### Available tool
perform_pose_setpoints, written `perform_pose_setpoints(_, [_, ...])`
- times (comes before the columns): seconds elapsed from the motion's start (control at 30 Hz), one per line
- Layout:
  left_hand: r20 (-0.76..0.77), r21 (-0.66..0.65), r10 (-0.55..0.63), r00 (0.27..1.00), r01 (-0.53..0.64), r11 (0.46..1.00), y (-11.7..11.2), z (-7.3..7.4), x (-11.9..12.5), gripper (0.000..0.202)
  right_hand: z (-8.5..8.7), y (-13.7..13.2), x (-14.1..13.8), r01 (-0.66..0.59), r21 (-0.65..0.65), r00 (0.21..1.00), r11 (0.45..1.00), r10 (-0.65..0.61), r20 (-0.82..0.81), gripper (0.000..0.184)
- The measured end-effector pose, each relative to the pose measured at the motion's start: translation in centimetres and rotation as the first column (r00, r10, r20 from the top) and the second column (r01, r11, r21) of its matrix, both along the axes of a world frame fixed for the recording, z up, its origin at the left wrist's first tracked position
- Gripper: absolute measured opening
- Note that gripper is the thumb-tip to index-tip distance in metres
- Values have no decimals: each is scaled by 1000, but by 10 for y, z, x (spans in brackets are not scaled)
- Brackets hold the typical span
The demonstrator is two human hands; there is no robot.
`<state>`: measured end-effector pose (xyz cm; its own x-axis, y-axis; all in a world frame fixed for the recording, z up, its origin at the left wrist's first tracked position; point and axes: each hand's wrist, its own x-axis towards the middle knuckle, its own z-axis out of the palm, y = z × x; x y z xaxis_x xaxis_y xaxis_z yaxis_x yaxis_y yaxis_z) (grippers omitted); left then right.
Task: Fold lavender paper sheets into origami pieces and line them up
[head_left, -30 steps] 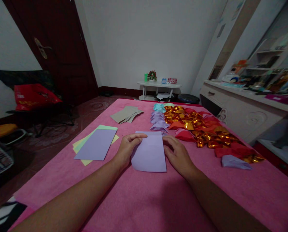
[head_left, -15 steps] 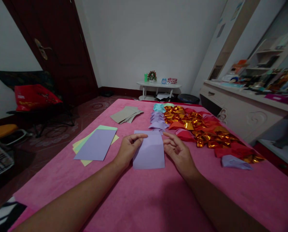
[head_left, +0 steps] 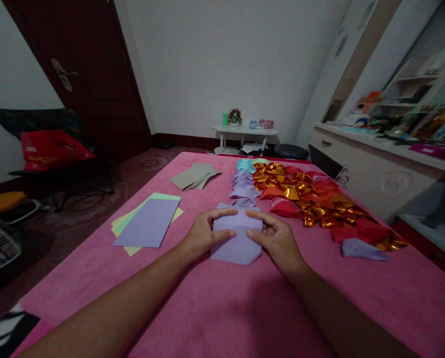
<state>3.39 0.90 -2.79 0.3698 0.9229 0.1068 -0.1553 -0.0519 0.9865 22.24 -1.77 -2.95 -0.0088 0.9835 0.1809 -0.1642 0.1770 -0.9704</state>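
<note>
Spanning the gap between the two hands, a lilac rectangular paper sheet (head_left: 237, 251) lies at the middle of the pink cloth-covered table (head_left: 192, 313), its longer direction seeming to run away from the person, though a bend across it makes that hard to judge. The left hand (head_left: 203, 231) pinches the sheet's left side and the right hand (head_left: 278, 238) its right side — each with thumb nearer the body and index finger farther out, the tips pointing inward and the two thumbs apart. Neither hand is clearly nearer; the sheet sits directly between them, its near edge reaching toward the person below the thumbs. Just beyond its far edge stand folded lilac paper pieces (head_left: 243, 191); left of the left hand lies a fanned stack of flat lilac, green and yellow sheets (head_left: 145, 223).
</note>
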Motion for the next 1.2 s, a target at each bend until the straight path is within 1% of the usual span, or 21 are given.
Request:
perform_pose_setpoints(0.17, [24, -35, 33, 999, -32, 999, 3, -2, 0, 47, 3, -1, 0, 6, -14, 1000, 1000, -6, 14, 43])
perform_pose_setpoints(0.27, [43, -64, 68, 997, -65, 996, 4, -4, 1, 43, 2, 0, -1, 43, -11, 997, 999, -42, 60, 39])
perform_pose_setpoints(0.37, [33, -57, 111, 993, -109, 992, 5, -7, 3, 37, 0, 0, -1, 81, -7, 990, 997, -80, 115, 35])
perform_pose_setpoints(0.47, [30, -57, 137, 990, -135, 989, 6, -8, 3, 34, -2, 0, -1, 64, 4, 992, 998, -64, 111, 35])
perform_pose_setpoints(0.57, [74, -119, 130, 989, -121, 986, 6, -7, 1, 36, -1, 0, -2, 1, 3, 996, 1000, -1, 85, 41])
perform_pose_setpoints(0.67, [105, -152, 73, 992, -56, 987, 5, -6, -1, 38, 1, -1, -3, -12, 20, 990, 1000, 9, 144, 40])
perform_pose_setpoints(0.77, [76, -108, -2, 997, 10, 994, 4, -6, -1, 41, 3, 0, -2, 29, 57, 974, 998, -40, 221, 36])
perform_pose_setpoints(0.83, [52, -79, -6, 999, 10, 997, 4, -7, 0, 40, 3, 0, -2, 48, 69, 970, 996, -63, 233, 34])
perform_pose_setpoints(0.97, [17, -37, 71, 997, -70, 997, 4, -8, 3, 32, 1, 1, -1, 60, 46, 972, 997, -68, 224, 27])
perform_pose_setpoints(1.1, [-69, 74, 159, 985, -154, 985, 4, -6, 5, 26, 1, 1, 1, 99, 64, 951, 993, -113, 287, 24])
perform_pose_setpoints(1.2, [-112, 113, 189, 976, -176, 978, 3, -5, 6, 23, 2, 1, 1, 120, 82, 932, 989, -141, 333, 25])
